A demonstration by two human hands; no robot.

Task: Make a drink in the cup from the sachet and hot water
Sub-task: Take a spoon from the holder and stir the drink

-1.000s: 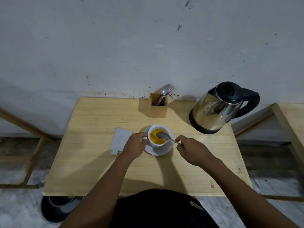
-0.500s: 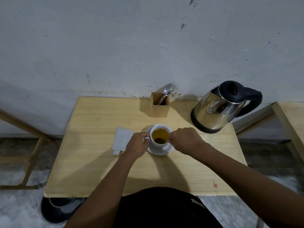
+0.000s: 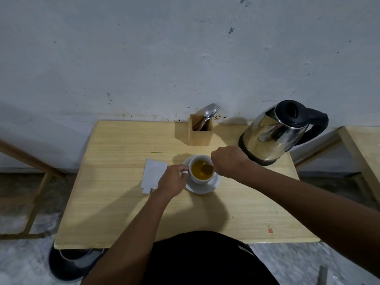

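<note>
A white cup (image 3: 197, 178) full of amber-yellow liquid stands on a white saucer (image 3: 202, 188) in the middle of the wooden table (image 3: 123, 202). My left hand (image 3: 171, 181) pinches the cup's handle on its left side. My right hand (image 3: 229, 159) is closed above the cup's right rim, gripping a spoon (image 3: 206, 168) whose bowl is sunk in the liquid. A torn white sachet (image 3: 153, 174) lies flat on the table just left of my left hand. The steel kettle (image 3: 273, 134) with a black lid and handle stands at the back right.
A wooden holder (image 3: 200, 131) with a spoon and fork stands at the table's back edge against the wall. A second table (image 3: 366, 149) lies to the right, a wooden frame (image 3: 37, 182) to the left. A dark round object (image 3: 70, 264) sits on the floor below the table's front-left corner.
The spoon was held above the cup a second ago; my right hand has moved over the rim and dipped it into the liquid. My left hand stays on the handle.
</note>
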